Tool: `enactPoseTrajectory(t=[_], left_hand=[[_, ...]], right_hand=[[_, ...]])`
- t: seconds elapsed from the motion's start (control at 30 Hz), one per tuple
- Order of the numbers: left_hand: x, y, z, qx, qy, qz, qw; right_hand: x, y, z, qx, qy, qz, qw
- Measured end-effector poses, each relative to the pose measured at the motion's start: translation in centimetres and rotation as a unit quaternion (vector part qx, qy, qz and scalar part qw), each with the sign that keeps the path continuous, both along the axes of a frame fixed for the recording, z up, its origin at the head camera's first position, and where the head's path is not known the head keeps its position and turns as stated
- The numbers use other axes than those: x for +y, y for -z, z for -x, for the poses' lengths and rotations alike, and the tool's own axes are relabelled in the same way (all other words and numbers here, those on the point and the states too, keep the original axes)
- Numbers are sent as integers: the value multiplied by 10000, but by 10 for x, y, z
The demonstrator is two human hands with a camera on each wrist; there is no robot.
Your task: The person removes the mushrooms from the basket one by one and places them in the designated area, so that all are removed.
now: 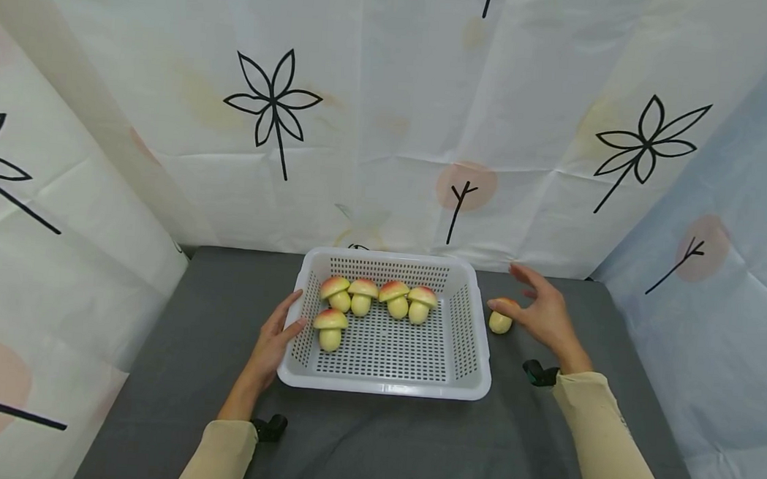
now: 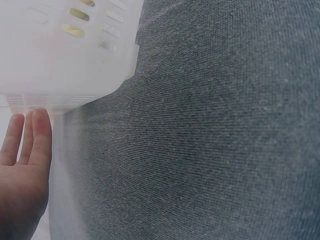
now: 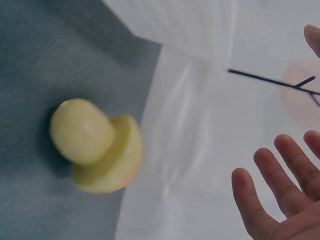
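At the left of the head view, the left hand [image 1: 270, 344] has its fingers [image 2: 41, 137] nearly straight against the left side of the white basket [image 1: 384, 387], which stands on the grey bench [image 1: 177, 373]. I judge the basket light and somewhat stiff; its rim would be the good place to hold. Inside, left and upper part, are five mushrooms [image 1: 363, 288].

Right of the basket, just beside it, the single mushroom [image 1: 500, 323] lies on the bench, its cap toward the top of the frame, its stem toward the bottom. It looks smooth and light, perhaps a little slippery, and probably not fragile. I would take it around the cap or where the stem begins.

Farther right, the right hand [image 1: 546, 317] has its fingers spread, pinching nothing. In the right wrist view this mushroom is left of centre, apart from the fingers at lower right.
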State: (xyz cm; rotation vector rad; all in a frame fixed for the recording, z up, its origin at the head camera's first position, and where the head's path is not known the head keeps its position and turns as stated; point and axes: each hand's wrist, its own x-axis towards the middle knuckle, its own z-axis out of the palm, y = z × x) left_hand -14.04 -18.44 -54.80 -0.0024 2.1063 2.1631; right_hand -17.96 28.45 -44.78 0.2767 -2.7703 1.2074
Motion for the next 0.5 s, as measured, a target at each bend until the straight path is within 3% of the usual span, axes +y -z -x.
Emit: enactPoseTrajectory(t=[0.23,0.5], left_hand=[[0,1,0,18,-3,63,10000],[1,0,0,-12,-16,68,10000]], right_hand=[[-18,-15,-1,201,-181,173,9995],[-39,-19,5,341,-335,279,9985]])
